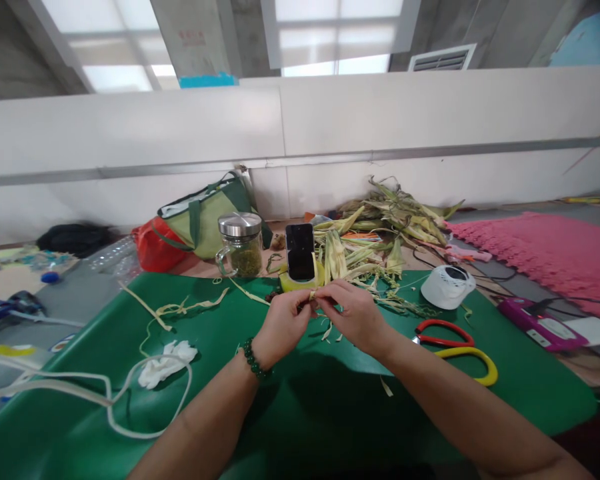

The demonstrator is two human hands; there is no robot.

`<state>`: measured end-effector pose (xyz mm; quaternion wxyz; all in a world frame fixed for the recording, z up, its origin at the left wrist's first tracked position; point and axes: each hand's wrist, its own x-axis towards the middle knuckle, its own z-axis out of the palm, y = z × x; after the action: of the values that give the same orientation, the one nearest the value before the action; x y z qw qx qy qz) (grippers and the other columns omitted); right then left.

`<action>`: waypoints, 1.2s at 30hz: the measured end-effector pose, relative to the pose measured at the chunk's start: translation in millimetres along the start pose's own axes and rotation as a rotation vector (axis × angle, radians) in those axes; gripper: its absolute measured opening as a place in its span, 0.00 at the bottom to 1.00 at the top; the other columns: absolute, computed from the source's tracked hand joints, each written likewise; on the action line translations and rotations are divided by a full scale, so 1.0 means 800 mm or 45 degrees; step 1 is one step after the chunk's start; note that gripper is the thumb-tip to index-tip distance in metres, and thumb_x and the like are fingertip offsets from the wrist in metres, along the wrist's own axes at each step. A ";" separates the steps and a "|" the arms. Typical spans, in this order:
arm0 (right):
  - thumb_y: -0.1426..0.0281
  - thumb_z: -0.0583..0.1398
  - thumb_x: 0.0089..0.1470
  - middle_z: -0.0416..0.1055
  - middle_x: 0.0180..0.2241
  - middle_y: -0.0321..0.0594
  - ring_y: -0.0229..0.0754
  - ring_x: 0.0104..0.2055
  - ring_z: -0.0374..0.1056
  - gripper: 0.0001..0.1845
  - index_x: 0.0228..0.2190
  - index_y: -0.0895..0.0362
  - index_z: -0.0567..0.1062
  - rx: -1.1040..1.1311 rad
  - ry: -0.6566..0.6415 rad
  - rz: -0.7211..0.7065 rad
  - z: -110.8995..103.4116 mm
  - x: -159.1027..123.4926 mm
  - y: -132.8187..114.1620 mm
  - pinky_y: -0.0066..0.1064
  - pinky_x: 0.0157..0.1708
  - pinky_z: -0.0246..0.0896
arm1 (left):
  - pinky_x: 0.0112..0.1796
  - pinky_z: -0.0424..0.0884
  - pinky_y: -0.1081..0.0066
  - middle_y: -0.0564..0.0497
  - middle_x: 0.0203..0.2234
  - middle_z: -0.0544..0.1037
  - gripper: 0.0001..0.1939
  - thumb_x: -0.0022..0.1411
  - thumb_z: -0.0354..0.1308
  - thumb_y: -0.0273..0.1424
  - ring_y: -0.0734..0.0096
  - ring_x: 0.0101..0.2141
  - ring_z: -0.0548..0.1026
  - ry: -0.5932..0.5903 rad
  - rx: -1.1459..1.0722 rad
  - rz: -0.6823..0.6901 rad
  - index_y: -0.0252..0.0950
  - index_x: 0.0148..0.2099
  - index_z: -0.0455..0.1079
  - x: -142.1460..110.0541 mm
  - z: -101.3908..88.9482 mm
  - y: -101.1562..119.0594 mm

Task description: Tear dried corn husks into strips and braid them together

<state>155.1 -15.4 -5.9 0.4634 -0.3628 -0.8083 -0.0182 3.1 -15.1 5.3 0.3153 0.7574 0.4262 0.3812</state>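
Both hands meet at the middle, just in front of an upright smartphone on a yellow stand. My left hand, with a green bead bracelet at its wrist, pinches a small pale piece of corn husk. The fingers of my right hand close on the same piece from the other side. Its far end is partly hidden by the fingers. Loose husk strips lie behind the hands. Scissors with one red and one yellow handle rest by my right forearm.
A green mat covers the table. On it are a crumpled tissue, white cord and a white round object. Behind stand a glass jar, a green bag and a husk heap. Pink cloth lies right.
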 end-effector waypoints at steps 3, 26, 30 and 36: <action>0.74 0.54 0.57 0.73 0.32 0.43 0.41 0.34 0.68 0.07 0.33 0.58 0.73 -0.239 0.027 -0.138 -0.007 0.002 -0.002 0.31 0.34 0.64 | 0.28 0.65 0.74 0.51 0.22 0.75 0.09 0.56 0.49 0.23 0.71 0.25 0.71 -0.019 0.063 0.058 0.33 0.27 0.70 -0.002 0.002 -0.003; 0.74 0.60 0.48 0.76 0.28 0.37 0.38 0.31 0.70 0.06 0.30 0.57 0.77 0.580 -0.529 0.359 -0.034 0.019 0.014 0.27 0.32 0.64 | 0.28 0.68 0.74 0.53 0.21 0.74 0.04 0.49 0.54 0.22 0.71 0.26 0.74 -0.045 -0.270 -0.151 0.35 0.27 0.66 0.002 0.002 -0.008; 0.76 0.58 0.46 0.74 0.25 0.36 0.35 0.27 0.68 0.06 0.26 0.58 0.76 0.546 -0.541 0.409 -0.031 0.020 0.014 0.26 0.30 0.62 | 0.27 0.67 0.74 0.54 0.19 0.73 0.04 0.50 0.52 0.22 0.72 0.24 0.73 -0.098 -0.211 -0.130 0.35 0.27 0.65 0.001 0.003 -0.010; 0.76 0.58 0.44 0.69 0.21 0.33 0.34 0.25 0.63 0.04 0.22 0.58 0.73 0.309 -0.550 0.485 -0.024 0.017 0.009 0.24 0.26 0.55 | 0.28 0.64 0.74 0.56 0.20 0.73 0.06 0.52 0.52 0.22 0.73 0.24 0.72 -0.062 -0.053 -0.033 0.37 0.33 0.61 -0.001 0.006 -0.008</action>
<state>169.2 -9.5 13.3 0.3158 -0.4453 -0.8018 0.2431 4.5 -13.8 -2.5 0.3462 0.7542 0.4203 0.3670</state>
